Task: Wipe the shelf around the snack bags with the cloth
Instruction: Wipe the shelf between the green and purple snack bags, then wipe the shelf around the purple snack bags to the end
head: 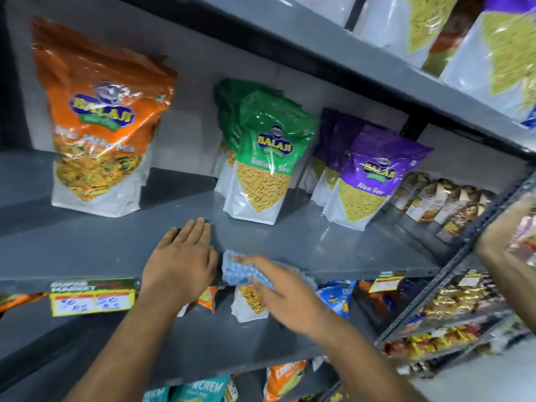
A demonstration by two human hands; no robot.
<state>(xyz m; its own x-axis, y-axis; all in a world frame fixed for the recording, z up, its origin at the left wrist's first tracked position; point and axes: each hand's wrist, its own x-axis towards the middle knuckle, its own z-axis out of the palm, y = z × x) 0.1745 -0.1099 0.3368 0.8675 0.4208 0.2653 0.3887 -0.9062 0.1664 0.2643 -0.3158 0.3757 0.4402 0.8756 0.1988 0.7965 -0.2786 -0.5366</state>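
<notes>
A grey metal shelf carries upright snack bags: an orange bag at the left, a green bag in the middle, a purple bag at the right. My left hand lies flat on the shelf's front part, fingers together, holding nothing. Just to its right, my right hand presses a blue checked cloth onto the shelf's front edge; the hand is blurred. Both hands are in front of the gap between the orange and green bags.
More green and purple bags stand behind the front ones. Small brown packets line the shelf's right end. Price labels hang on the front edge. Another person's arm reaches in at the right with packets. Shelves above and below hold snack bags.
</notes>
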